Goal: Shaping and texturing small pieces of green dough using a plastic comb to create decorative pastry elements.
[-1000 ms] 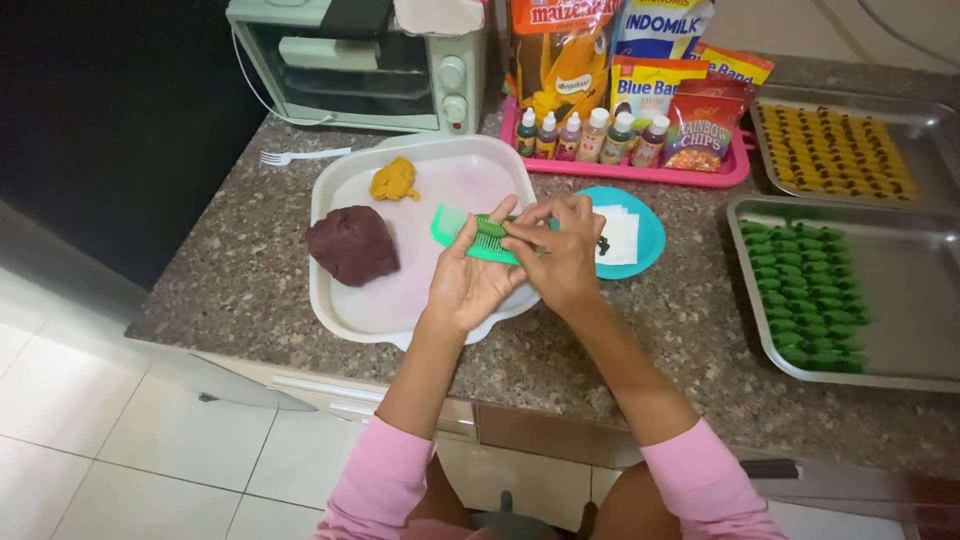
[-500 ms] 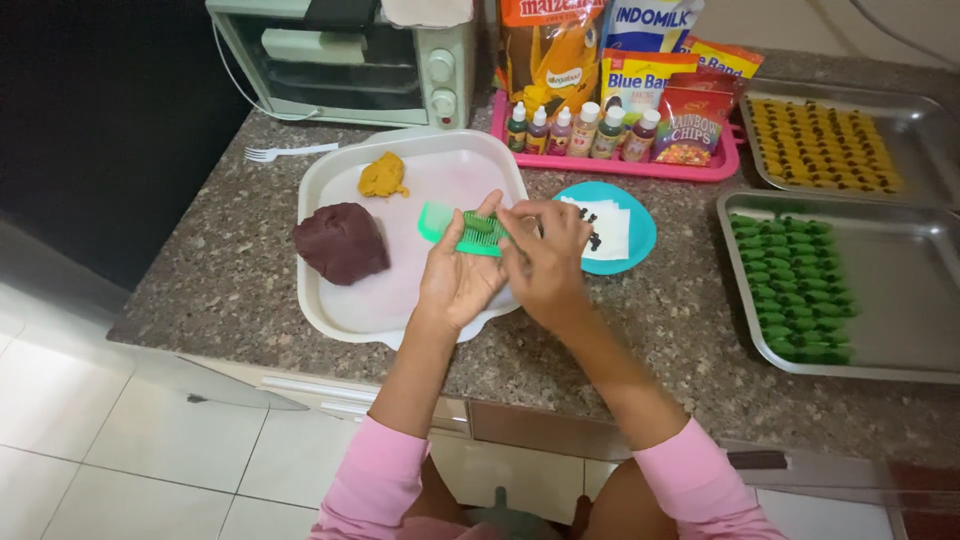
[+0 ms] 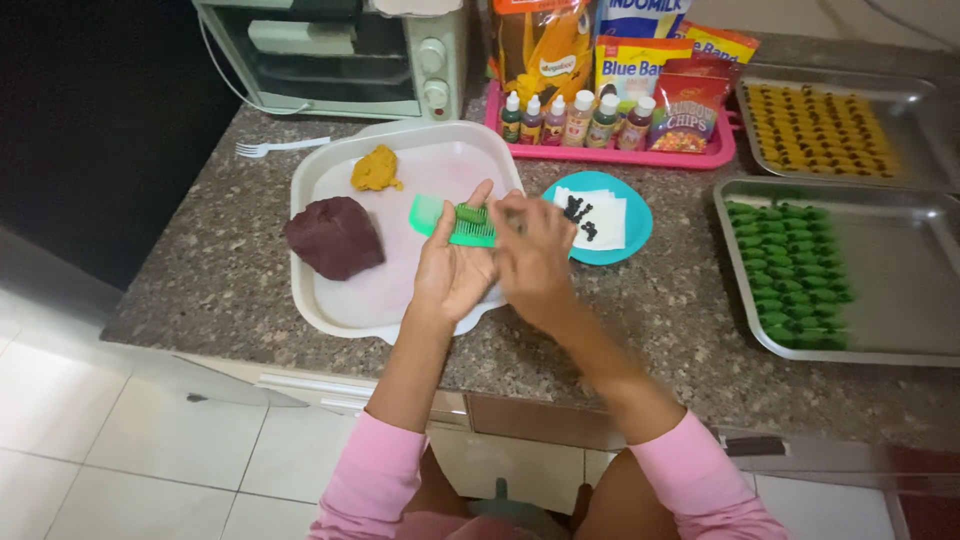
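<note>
Green comb pressed between two hands over the white tray.

The left hand lies palm-up, fingers open, with the green comb resting across its fingertips. The right hand curls over the comb's right end, pinching green dough against the teeth. Below sits the white tray, holding a dark brown dough lump.

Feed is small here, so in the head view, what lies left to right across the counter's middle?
Dark red dough lump → green comb on the left hand → right hand → teal plate → steel tray of green pieces.
</note>
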